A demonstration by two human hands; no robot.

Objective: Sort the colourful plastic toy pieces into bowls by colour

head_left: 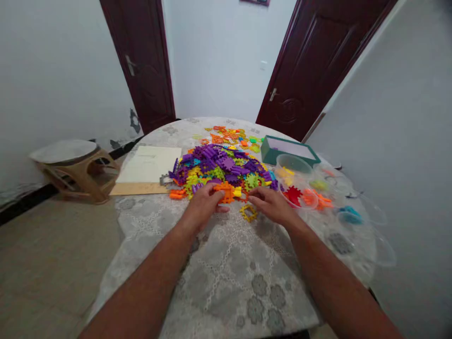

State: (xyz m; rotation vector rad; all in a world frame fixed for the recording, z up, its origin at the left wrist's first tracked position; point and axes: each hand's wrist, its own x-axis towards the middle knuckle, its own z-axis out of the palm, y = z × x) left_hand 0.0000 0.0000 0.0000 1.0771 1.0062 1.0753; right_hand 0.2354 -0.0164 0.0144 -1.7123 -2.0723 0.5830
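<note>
My left hand is closed on an orange building block with notched edges, its thumb across the front. A small yellow piece sits at the block's right side; whether it is joined on is unclear. My right hand is just to the right, thumb and fingers a little apart, fingertips by an orange-red notched piece. A yellow notched frame lies flat on the tablecloth between my hands. Behind them rises a heap of purple, green and yellow notched pieces.
A round table bears a patterned cloth. At right are a green box, a clear tub and other clear containers with coloured pieces. A cream board lies left. Loose pieces lie at the back. A stool stands left.
</note>
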